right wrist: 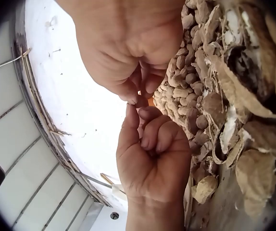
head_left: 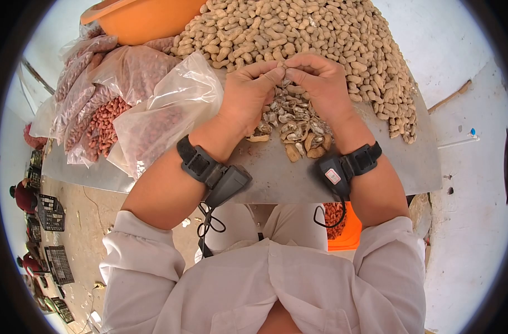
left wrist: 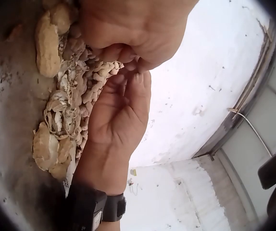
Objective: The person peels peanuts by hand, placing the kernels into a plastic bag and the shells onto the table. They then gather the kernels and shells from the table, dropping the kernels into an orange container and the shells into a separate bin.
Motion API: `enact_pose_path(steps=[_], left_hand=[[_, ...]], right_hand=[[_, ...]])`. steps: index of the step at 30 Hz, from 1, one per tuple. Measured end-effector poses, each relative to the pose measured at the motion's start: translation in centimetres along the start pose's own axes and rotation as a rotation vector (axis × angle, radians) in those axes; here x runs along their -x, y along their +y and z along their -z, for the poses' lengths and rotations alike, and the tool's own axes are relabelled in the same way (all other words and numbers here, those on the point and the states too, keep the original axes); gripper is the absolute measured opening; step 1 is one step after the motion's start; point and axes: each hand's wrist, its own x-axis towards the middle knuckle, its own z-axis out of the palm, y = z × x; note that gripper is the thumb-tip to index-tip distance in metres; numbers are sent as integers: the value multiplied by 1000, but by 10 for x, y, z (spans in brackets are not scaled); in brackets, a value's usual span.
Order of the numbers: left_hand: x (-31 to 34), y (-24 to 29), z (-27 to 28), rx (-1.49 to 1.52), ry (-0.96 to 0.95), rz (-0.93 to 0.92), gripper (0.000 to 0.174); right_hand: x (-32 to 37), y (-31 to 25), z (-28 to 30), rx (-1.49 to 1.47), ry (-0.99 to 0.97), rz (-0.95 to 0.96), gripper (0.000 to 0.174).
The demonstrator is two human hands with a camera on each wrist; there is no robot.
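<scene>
My left hand (head_left: 265, 80) and right hand (head_left: 304, 72) meet fingertip to fingertip above a heap of empty peanut shells (head_left: 296, 125). Together they pinch one small peanut (head_left: 283, 68), mostly hidden by the fingers. In the right wrist view my right hand (right wrist: 123, 48) is at the top and my left hand (right wrist: 152, 159) below, its other fingers curled, with the peanut (right wrist: 140, 99) between their tips. In the left wrist view my left hand (left wrist: 128, 29) is above my right hand (left wrist: 119, 115), with the shells (left wrist: 56, 125) beside them. Behind the hands lies a large pile of unshelled peanuts (head_left: 309, 33).
Clear plastic bags of shelled red-skinned peanuts (head_left: 115, 111) lie left of my hands on the metal table (head_left: 276, 178). An orange bowl (head_left: 142, 16) stands at the back left. An orange tub (head_left: 343, 228) sits under the table. Black crates (head_left: 50, 211) stand on the ground at left.
</scene>
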Motion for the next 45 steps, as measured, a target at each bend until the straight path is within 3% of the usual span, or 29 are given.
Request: enact_pose_path(steps=[4, 7, 13, 16, 19, 25, 34, 40, 45], left_hand=[[1, 2, -1, 9, -19, -18, 17], [2, 6, 0, 19, -93, -22, 15], [0, 4, 3, -55, -127, 4, 14], [1, 4, 0, -41, -102, 12, 13], [2, 3, -1, 54, -109, 44, 13], [2, -1, -1, 146, -105, 85, 13], [1, -7, -7, 137, -40, 68, 14], [6, -7, -13, 166, 4, 98, 11], [3, -9, -8, 148, -18, 125, 9]], right_hand=[[0, -2, -4, 51, -10, 78, 21], [4, -16, -8, -65, -91, -75, 20], [4, -20, -4, 126, -137, -12, 20], [4, -9, -10, 258, -59, 231, 20], [7, -16, -18, 399, -15, 314, 18], [11, -16, -29, 744, 70, 329, 14], [9, -10, -33, 821, 136, 340, 12], [8, -11, -33, 570, 245, 195, 18], [3, 3, -22, 209, 215, -23, 21]])
